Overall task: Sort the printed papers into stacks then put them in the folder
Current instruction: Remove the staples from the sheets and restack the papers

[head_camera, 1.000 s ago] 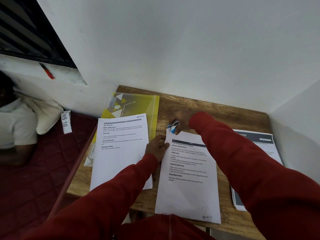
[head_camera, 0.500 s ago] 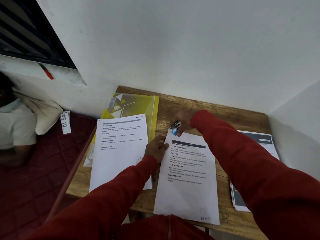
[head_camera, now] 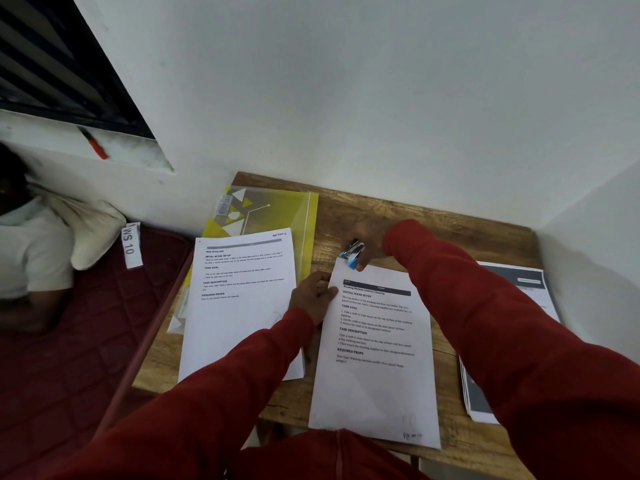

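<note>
While the right hand (head_camera: 363,242) gripped a small blue and silver stapler (head_camera: 352,255) at the top left corner of the middle paper stack (head_camera: 375,348), the left hand (head_camera: 311,297) rested on that stack's left edge, its fingers lying loosely curled against the sheet and pinning it to the tabletop (head_camera: 408,230). The stapler's mouth sat right over the corner of the top sheet; whether it was squeezed down could not be told. Both arms wore red sleeves (head_camera: 502,323) that crossed the lower part of the view.

The middle stack lay upright before the person, its top page printed with bold headings. Just to its left lay a 2nd stack (head_camera: 239,306), also white with printed text and a handwritten note at the top right corner. That stack partly covered a translucent yellow folder (head_camera: 277,209) with white and grey triangles, which lay at the tabletop's far left, its lower left corner poking over the edge. To the right, partly hidden by the right sleeve, lay a 3rd stack (head_camera: 530,282) with dark grey bands.

Beyond the tabletop's left edge was a dark red mattress (head_camera: 69,358), a white tag reading "WS 10" (head_camera: 131,244), a white pillow (head_camera: 90,230), and a person in a pale shirt (head_camera: 24,251). A red pen (head_camera: 94,143) lay on the window ledge above.
</note>
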Tool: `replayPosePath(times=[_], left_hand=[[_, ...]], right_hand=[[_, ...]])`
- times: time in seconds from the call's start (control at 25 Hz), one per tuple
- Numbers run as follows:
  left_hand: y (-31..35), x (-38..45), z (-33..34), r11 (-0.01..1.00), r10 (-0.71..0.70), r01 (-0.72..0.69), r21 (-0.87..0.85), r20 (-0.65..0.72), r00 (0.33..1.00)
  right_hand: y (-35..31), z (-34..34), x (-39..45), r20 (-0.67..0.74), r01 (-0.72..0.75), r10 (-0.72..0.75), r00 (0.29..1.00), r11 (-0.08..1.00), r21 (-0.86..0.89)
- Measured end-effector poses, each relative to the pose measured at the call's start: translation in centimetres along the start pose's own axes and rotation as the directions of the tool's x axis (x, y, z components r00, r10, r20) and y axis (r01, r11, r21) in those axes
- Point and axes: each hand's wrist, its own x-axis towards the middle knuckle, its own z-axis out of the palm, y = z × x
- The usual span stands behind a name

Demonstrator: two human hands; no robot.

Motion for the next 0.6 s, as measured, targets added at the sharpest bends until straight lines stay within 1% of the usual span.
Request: replayPosePath(times=[0.16,0.28,0.4,0.6], left_hand=[[0.1,0.0,0.1,0.999,-0.025,0.025,-0.025,0.005,1.0],[0.0,0.0,0.2,0.999,-0.009,0.009,-0.032,0.0,1.0],[-0.1,0.0,0.3,0.997,-0.024,0.025,-0.073,0.011,1.0],[-0.3,0.0,0.3,0.999,0.006,-0.007,-0.032,-0.014,1.0]], right_hand=[[0.0,0.0,-0.6,-0.008,0.004,-0.005,1.0,0.999,-0.051],[-0.4,0.3,-1.1,-0.039,-0.004,0.003,0.999,0.999,-0.034],[-0.8,0.7,-0.8,-0.052,-0.003,0.001,0.999,0.999,-0.042],[-0.8,0.8,0.0,-0.038,-0.03,0.028,0.999,0.998,-0.057]])
